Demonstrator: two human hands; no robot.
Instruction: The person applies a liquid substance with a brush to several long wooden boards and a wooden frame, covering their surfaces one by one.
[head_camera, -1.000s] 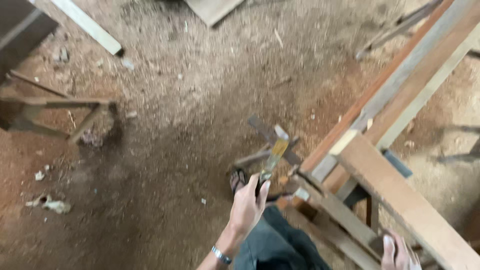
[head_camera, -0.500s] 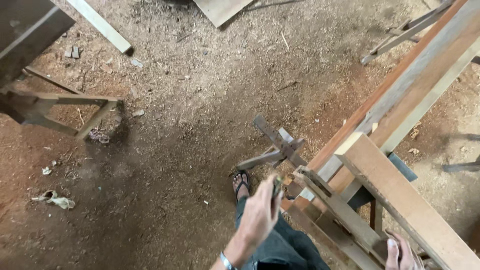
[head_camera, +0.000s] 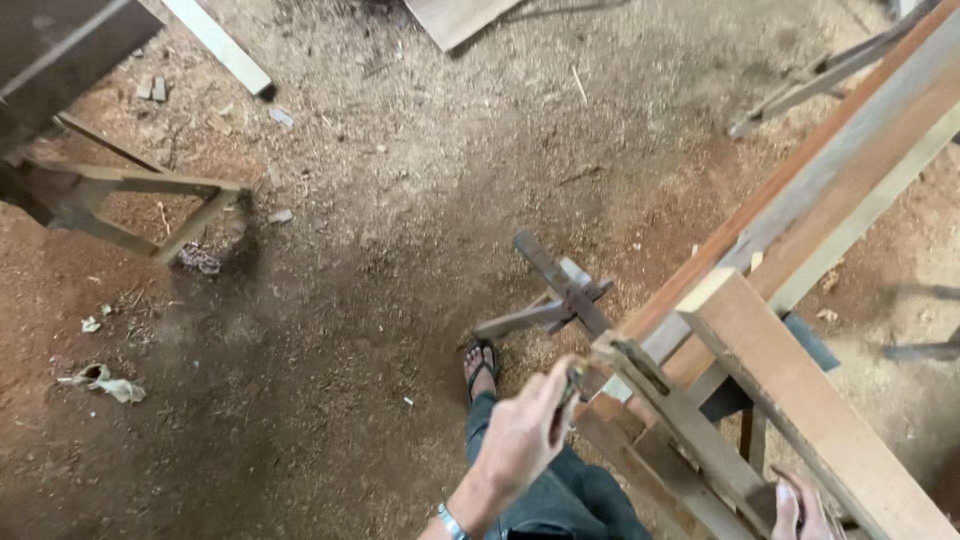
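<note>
Since a second ago we have drawn our left hand back from the floor and up toward the end of the timber stack, and the view has slid so the wooden cross-brace piece now lies clear ahead of it. We see the sawdust floor filling most of the frame, long planks running up to the right, a slanted pale beam across them, and a wooden trestle at left. Our sandalled foot stands just beside the cross-brace. Our left grip is pinching a small dark tool against the plank ends. Our right hand rests on the lower timbers at the bottom edge; whether its fingers close we cannot tell
</note>
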